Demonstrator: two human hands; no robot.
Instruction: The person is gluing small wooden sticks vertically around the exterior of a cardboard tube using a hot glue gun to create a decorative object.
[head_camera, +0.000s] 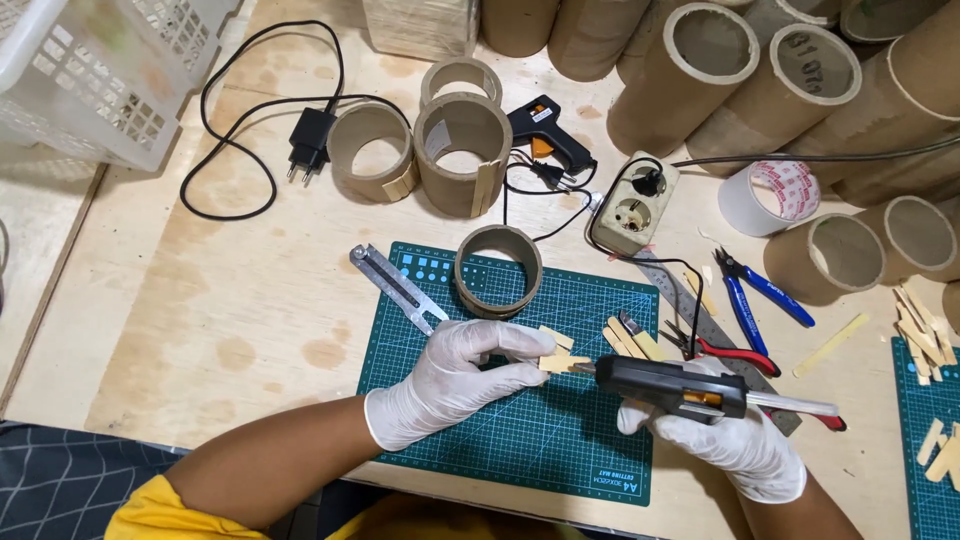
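Observation:
My left hand (455, 378), in a white glove, pinches a small wooden stick piece (560, 363) over the green cutting mat (520, 440). In my right hand (735, 445), also gloved, is a black glue gun (668, 385) with a glue stick out the back. Its nozzle touches the wooden piece. A short cardboard ring (498, 270) stands on the mat just beyond my hands. Loose wooden sticks (630, 340) lie to the right of the held piece.
A metal utility knife (397, 288), red pliers (735, 352), blue cutters (752, 292), a steel ruler and a power socket (634, 203) lie around the mat. Behind are cardboard rings (462, 152), a second glue gun (548, 130), tall tubes (690, 70), a tape roll (768, 198) and a white basket (95, 75).

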